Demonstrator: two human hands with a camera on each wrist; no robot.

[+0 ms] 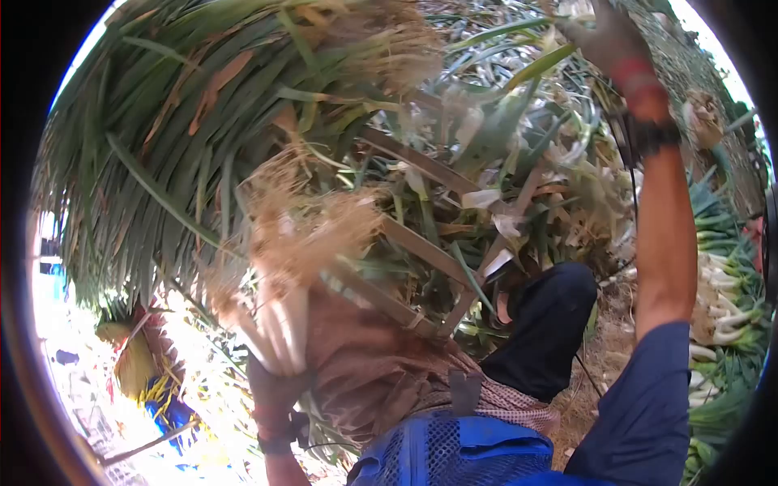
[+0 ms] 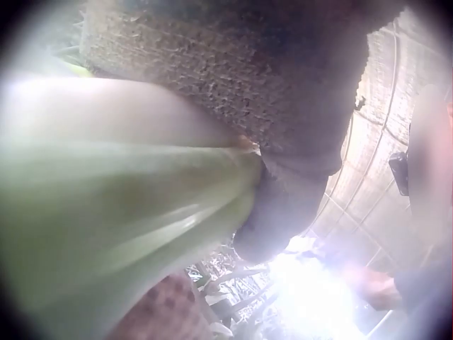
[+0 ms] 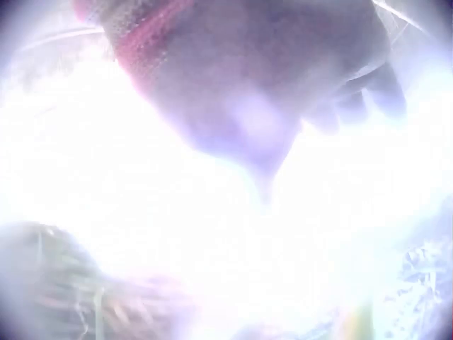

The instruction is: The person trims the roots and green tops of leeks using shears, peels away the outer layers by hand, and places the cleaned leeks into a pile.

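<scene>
My gloved left hand (image 1: 279, 393) grips a small bunch of leeks (image 1: 279, 328) by the white stalks, its brown roots pointing up and blurred. In the left wrist view, the textured glove (image 2: 233, 78) curls round a thick pale-green stalk (image 2: 127, 191). My right hand (image 1: 612, 44), in a glove with a red cuff, reaches out at the top right, beside long green leaves (image 1: 543, 66). The right wrist view is washed out by glare; the thumb (image 3: 265, 159) and the fingers (image 3: 354, 106) stand apart, with nothing visible between them.
A big heap of leeks (image 1: 146, 154) with long leaves fills the left. Wooden slats (image 1: 433, 259) cross over loose leaves and peelings (image 1: 559, 190). More leeks (image 1: 721, 300) lie in a row at the far right. My bent knee (image 1: 559, 316) is close to the slats.
</scene>
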